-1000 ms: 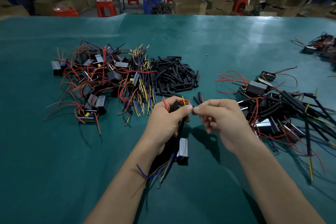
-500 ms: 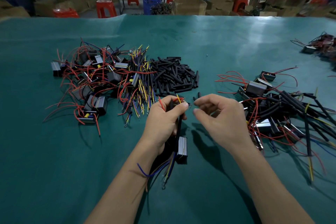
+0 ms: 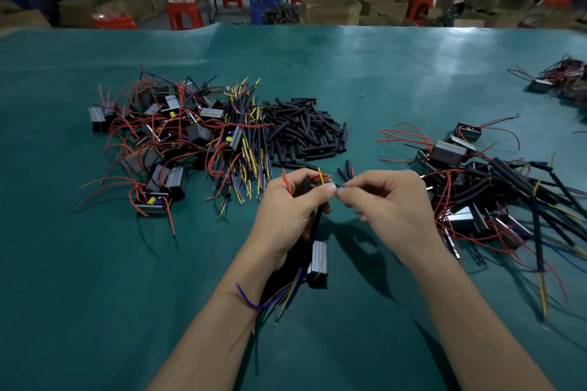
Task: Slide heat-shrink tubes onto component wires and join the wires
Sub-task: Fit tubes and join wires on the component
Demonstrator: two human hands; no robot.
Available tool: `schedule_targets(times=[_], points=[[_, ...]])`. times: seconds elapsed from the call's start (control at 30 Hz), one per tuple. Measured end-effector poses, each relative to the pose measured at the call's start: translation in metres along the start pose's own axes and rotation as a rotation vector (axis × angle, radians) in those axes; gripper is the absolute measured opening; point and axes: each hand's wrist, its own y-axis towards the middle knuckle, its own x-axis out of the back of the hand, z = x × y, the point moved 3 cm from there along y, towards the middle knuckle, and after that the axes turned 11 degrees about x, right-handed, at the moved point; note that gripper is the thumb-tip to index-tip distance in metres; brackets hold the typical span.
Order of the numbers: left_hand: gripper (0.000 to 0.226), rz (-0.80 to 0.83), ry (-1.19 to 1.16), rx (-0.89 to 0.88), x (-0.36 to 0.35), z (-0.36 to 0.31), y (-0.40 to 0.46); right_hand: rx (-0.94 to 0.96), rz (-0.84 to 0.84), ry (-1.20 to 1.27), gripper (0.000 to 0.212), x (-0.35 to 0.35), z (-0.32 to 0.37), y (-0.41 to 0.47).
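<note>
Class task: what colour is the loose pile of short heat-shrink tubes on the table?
Black; the heat-shrink tubes show best in the head view.

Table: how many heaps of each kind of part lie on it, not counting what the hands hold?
Component heaps: 3, left, right, far right
Wire heap: 1
Heat-shrink tube heap: 1
Total: 5

No text, label, brand, number or sign can be read anywhere: the small grey box-shaped components (image 3: 318, 259) and the brown cardboard boxes (image 3: 332, 9) beyond the green table covering (image 3: 95, 263) show no legible markings, and any print there is too blurred
</note>
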Motion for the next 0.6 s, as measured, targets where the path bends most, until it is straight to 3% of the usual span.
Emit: schedule_targets(times=[0.2,0.27,0.33,0.4,0.53,0.6], points=[[0.014,0.041,0.021,-0.005,0.001,-0.001,0.0,-0.495,0.022,0.512,0.019,-0.007,-0.007,-0.002],[0.015,0.045,0.026,-0.008,0.0,-0.001,0.0,-0.703,0.038,0.688,0.014,-0.012,-0.009,-0.006],[0.017,0.028,0.02,-0.006,0.001,-0.001,0.001,-0.783,0.05,0.804,0.007,-0.016,-0.007,-0.008],[0.016,-0.009,-0.01,0.005,0.002,-0.001,0.002,-0.626,0.029,0.703,0.014,-0.016,-0.007,-0.007],[0.01,-0.078,-0.059,0.053,0.003,0.001,0.004,0.145,-0.094,-0.21,0.01,-0.002,0.004,-0.003],[0.012,-0.085,-0.058,0.07,0.004,0.002,0.005,0.314,-0.1,-0.336,0.019,-0.001,0.008,-0.004]])
